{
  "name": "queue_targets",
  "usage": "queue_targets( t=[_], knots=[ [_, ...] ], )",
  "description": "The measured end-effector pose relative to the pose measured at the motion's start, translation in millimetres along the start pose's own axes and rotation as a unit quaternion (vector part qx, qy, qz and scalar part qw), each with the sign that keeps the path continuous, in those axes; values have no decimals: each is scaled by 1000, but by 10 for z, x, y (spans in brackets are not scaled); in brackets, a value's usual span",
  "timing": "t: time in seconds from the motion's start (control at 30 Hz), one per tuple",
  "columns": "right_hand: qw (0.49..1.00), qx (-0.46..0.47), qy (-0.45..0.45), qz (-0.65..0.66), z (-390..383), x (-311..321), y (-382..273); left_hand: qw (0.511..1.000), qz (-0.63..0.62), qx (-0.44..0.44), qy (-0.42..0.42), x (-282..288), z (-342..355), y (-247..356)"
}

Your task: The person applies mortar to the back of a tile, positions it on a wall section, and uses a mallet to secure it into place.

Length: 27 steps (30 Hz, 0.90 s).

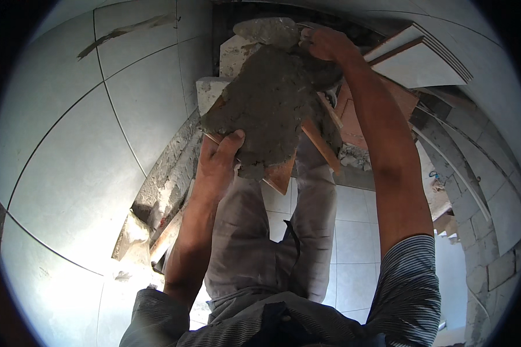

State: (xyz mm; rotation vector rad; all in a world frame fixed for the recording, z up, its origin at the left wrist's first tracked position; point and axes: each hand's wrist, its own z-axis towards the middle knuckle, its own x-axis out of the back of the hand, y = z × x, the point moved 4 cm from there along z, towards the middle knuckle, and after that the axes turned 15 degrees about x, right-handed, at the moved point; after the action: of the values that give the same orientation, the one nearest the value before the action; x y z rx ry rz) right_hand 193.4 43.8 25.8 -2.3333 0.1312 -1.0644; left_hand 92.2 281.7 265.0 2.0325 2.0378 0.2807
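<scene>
A thick grey layer of wet mortar [266, 104] covers a tile, whose reddish-brown edge [281, 173] shows at the near side. My left hand [219, 159] is closed on the tile's near left edge, with the thumb on top against the mortar. At the far right of the mortar my right hand [327, 45] is curled closed, its fingers partly hidden. What it grips cannot be made out. Just left of that hand lies a rounded, mortar-smeared grey piece [266, 32]; whether the hand holds it is unclear.
Pale, rough blocks [234, 56] stand left of the mortar. Stacked white tiles [425, 61] lean at the far right, near a reddish board [359, 115]. A large-tiled wall [69, 150] rises on the left. Below are my legs [243, 243] and a tiled floor [353, 243].
</scene>
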Motion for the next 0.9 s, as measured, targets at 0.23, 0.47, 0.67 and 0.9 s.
queue_targets(
  t=[0.23,0.47,0.67,0.9],
  knots=[
    [999,3,-43,-16,-60,-134,183,1000,-6,-24,-12,-57,20,-11],
    [992,64,-104,33,45,-373,504,999,-11,-34,-23,-120,0,-17],
    [984,98,-93,117,-109,-56,110,1000,4,-6,18,58,-31,-44],
    [991,119,-29,53,-458,3,196,999,37,-32,-1,-1,14,-71]
  ],
)
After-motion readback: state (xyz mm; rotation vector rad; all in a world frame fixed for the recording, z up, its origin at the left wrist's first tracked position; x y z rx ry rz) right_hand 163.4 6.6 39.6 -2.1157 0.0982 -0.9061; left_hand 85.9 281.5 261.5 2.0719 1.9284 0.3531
